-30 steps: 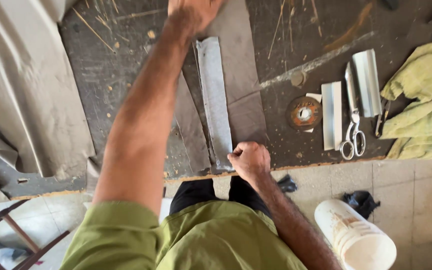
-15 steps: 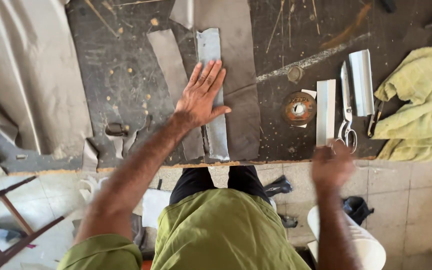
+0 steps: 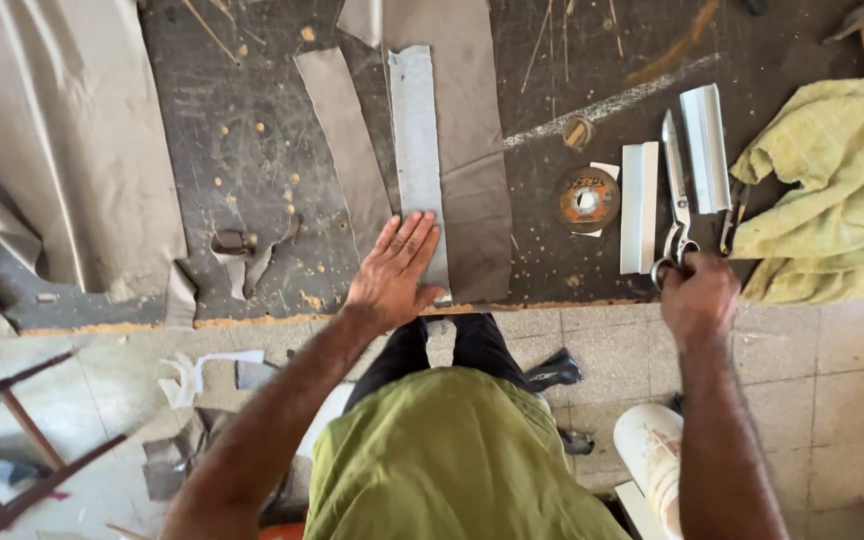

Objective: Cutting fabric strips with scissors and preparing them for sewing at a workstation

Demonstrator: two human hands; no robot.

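Observation:
My left hand (image 3: 396, 269) lies flat, fingers spread, on the near end of a long grey metal strip (image 3: 416, 130) that rests on a brown fabric piece (image 3: 472, 150) on the dark workbench (image 3: 252, 150). My right hand (image 3: 698, 292) is closed around the handles of a pair of large scissors (image 3: 674, 185) lying at the bench's front right edge. The scissor blades point away from me, between two white metal profiles (image 3: 638, 205).
A round cutting disc (image 3: 586, 198) lies left of the profiles. A yellow-green cloth (image 3: 822, 190) is bunched at the right. Grey sheet fabric (image 3: 52, 150) drapes at the left. A white bucket (image 3: 652, 450) stands on the tiled floor, a wooden stool frame (image 3: 12, 440) at lower left.
My left hand slid from the far end of the strip to its near end. My right hand left the strip, swung right and closed on the scissor handles.

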